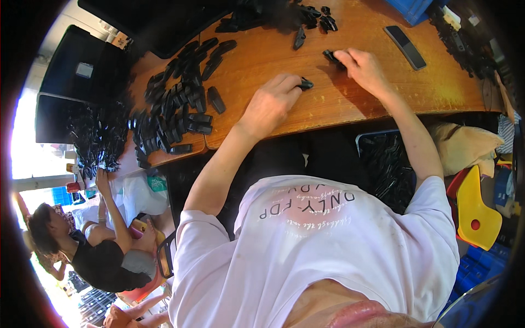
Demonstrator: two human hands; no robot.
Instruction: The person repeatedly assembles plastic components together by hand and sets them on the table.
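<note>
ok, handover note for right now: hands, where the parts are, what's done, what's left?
Left hand: pinching a small black part against the wooden table.
Right hand: gripping another black part further back.
Done, apparently: rows of black pieces laid out on the table's left side.
Left, apparently: loose pile at the far edge, plus a blue crate of black parts under the table.
Dark flat slab lies right of the hands, untouched.

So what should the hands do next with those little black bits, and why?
Probably bring the two together: the left hand pinches one small black piece on the wooden table, and the right hand holds another black piece close by, apart from the finished-looking pile.
</note>
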